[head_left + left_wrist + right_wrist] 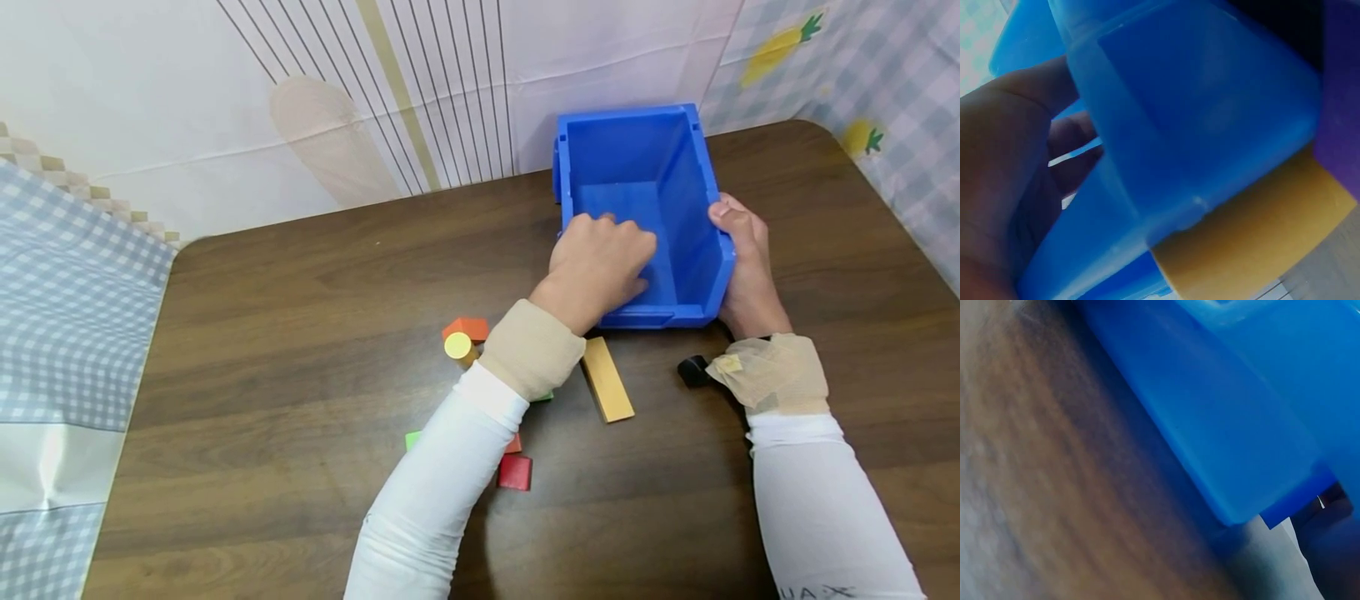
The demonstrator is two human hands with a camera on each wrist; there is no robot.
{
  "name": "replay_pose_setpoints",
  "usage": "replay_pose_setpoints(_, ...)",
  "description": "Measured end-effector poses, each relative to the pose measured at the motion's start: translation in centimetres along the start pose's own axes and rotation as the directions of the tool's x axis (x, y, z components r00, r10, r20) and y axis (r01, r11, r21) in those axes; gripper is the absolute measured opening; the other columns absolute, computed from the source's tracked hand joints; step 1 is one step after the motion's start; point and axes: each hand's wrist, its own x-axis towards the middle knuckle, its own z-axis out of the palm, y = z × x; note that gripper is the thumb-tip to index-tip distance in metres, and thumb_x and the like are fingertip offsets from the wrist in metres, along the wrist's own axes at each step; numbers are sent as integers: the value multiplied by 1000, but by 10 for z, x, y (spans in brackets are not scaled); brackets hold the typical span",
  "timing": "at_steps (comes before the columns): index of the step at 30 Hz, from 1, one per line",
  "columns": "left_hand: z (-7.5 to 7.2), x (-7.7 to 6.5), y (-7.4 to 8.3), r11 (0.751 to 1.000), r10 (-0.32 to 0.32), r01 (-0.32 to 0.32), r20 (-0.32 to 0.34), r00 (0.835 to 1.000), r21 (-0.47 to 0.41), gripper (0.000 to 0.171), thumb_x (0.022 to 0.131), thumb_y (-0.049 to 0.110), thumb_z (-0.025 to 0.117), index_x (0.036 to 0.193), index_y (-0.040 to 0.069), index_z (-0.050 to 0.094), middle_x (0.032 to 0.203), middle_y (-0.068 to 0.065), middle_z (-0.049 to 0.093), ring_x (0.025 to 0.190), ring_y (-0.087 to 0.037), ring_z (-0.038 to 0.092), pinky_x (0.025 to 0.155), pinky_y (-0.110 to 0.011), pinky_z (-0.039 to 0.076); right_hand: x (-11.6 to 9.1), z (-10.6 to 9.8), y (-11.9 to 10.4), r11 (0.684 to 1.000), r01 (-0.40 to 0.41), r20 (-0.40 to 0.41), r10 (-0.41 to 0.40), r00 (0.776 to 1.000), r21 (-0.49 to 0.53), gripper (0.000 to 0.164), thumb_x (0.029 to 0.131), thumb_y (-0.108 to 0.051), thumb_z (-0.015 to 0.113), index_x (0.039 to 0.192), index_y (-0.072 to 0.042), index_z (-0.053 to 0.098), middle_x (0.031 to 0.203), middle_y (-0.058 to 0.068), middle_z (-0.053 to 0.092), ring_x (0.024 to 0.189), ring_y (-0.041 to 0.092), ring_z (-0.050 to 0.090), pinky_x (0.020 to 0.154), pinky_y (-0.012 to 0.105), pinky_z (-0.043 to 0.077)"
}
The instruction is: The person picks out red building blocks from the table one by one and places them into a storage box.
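Observation:
A blue plastic bin (618, 196) stands at the back right of the wooden table, against the curtain. My left hand (600, 258) grips its left wall near the low front, knuckles up, with the fingers partly hidden. In the left wrist view, that hand (1004, 169) curls round the edge of the blue bin (1204, 106). On the other side, my right hand (746, 254) holds the right wall, thumb over the rim and fingers outside. The right wrist view shows the bin's blue side (1210, 412) close over the tabletop.
A yellow plank (609, 379) lies before the bin. Left of it are an orange block (471, 328), a yellow cylinder (460, 347) and a red block (515, 472); green blocks are partly hidden under my left arm. A purple block (1342, 94) shows in the left wrist view.

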Motion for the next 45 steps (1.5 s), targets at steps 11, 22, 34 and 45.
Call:
replay_pose_setpoints(11,-3,1,-2,984,105,-116,-87,991,-132,47,100,51,36,135,28,58,128,6,61,108,-12,58,82,-27,51,0,0,2,999,8,1,-8,1000,42,51,90,-34,55,134,-8,54,139,12,49,124,28,46,102,40,39)
replay_pose_setpoints(22,-1,-4,-3,984,135,-156,-214,967,-86,58,100,59,19,124,30,64,119,8,65,108,-11,59,89,-27,46,2,-2,3,998,16,-4,-16,1000,59,50,90,-33,56,133,-7,55,138,12,50,123,29,46,91,31,46)
replay_pose_setpoints(34,1,-10,-2,990,128,-141,-304,944,-22,61,99,63,17,123,33,66,115,11,65,109,-10,57,93,-31,42,3,-2,4,998,33,-9,-32,999,58,50,90,-33,56,132,-7,57,137,13,52,121,29,48,91,31,47)
replay_pose_setpoints(45,1,-22,-9,992,118,-124,-280,953,-4,62,98,65,15,126,36,62,122,12,63,114,-10,54,97,-34,37,3,0,1,1000,1,-18,-1,1000,23,53,90,-36,56,137,-13,54,141,9,49,126,27,45,110,47,31)
